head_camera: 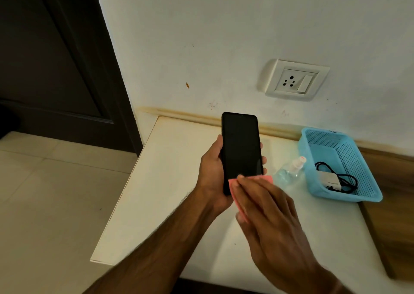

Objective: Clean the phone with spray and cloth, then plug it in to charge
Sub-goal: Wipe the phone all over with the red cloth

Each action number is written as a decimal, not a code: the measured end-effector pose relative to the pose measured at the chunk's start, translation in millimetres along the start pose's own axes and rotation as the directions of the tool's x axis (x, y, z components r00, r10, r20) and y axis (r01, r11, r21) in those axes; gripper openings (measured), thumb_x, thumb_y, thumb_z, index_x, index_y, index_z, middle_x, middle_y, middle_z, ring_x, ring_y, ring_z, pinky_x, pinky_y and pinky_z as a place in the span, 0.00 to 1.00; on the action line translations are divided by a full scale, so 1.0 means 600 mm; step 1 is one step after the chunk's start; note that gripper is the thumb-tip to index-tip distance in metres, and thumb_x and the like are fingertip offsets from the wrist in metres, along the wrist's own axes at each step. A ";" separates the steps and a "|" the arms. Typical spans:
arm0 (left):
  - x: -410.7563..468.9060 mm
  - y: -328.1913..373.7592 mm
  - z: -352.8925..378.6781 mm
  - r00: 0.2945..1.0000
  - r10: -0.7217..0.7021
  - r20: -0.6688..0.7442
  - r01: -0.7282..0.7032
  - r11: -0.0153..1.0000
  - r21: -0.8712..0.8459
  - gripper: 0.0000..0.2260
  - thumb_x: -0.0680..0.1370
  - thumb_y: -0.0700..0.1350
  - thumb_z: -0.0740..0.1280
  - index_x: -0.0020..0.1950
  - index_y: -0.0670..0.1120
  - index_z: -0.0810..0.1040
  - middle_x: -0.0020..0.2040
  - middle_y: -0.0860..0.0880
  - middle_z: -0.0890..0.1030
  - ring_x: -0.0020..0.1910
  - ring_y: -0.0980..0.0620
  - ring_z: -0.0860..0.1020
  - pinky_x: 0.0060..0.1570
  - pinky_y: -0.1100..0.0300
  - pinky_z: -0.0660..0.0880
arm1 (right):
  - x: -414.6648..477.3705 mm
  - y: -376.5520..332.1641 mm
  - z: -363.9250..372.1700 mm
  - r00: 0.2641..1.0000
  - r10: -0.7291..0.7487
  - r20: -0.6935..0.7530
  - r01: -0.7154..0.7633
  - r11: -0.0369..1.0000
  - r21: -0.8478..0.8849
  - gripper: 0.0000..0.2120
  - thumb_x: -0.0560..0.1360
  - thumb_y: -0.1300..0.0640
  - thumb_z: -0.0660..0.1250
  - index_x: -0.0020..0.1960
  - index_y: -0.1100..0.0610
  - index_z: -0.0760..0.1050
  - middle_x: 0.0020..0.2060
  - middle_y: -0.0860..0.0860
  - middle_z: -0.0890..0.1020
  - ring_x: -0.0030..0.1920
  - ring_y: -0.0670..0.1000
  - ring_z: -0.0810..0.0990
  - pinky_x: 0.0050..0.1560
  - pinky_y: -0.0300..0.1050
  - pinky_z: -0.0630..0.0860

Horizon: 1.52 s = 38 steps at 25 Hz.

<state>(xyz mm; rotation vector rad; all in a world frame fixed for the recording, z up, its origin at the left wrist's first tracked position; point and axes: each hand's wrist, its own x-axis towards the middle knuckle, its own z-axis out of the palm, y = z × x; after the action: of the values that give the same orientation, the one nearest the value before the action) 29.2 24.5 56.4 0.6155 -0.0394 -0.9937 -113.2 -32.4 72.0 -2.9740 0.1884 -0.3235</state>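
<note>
My left hand [212, 172] grips a black phone [240, 146] upright above the white table, dark screen facing me. My right hand [266, 213] lies flat with fingers together, pressing a pink cloth [234, 187] against the phone's lower end; most of the cloth is hidden under the fingers. A clear spray bottle [289, 171] with a white nozzle lies on the table just right of the phone. A white charger [329, 179] with a black cable [347, 178] rests inside the blue basket.
The blue perforated basket [313, 179] stands at the table's [156, 193] right side near the wall. A white wall socket [293, 81] with a switch is above the table. A dark door is at the left, tiled floor below it.
</note>
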 end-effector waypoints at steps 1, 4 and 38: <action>-0.001 -0.004 0.000 1.000 0.004 -0.008 -0.004 1.000 0.010 0.29 0.82 0.61 0.56 0.70 0.39 0.76 0.62 0.38 0.79 0.55 0.41 0.79 0.56 0.48 0.76 | 0.020 0.006 -0.002 0.999 -0.003 -0.034 0.004 1.000 0.021 0.26 0.84 0.47 0.44 0.74 0.57 0.66 0.73 0.52 0.67 0.76 0.51 0.60 0.74 0.47 0.60; -0.002 -0.017 0.004 0.998 0.004 -0.059 0.003 0.994 0.110 0.23 0.83 0.60 0.55 0.62 0.48 0.84 0.62 0.44 0.83 0.59 0.46 0.83 0.53 0.54 0.81 | 0.124 0.024 -0.016 0.988 0.124 -0.090 -0.120 0.991 0.056 0.25 0.84 0.51 0.46 0.79 0.54 0.48 0.79 0.50 0.49 0.78 0.48 0.40 0.78 0.49 0.42; 0.002 0.012 -0.013 0.995 0.042 0.092 -0.037 0.998 -0.057 0.31 0.83 0.62 0.54 0.72 0.39 0.74 0.65 0.38 0.77 0.55 0.40 0.78 0.57 0.46 0.76 | -0.013 -0.022 -0.005 0.992 0.000 0.122 -0.042 0.939 0.342 0.24 0.82 0.44 0.45 0.77 0.45 0.46 0.76 0.35 0.44 0.76 0.37 0.40 0.77 0.39 0.43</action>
<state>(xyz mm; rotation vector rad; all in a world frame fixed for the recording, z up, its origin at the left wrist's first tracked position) 37.7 29.8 53.1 0.5160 -0.1054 -0.9817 -119.9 -18.7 75.5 -2.6310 0.1338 -0.1532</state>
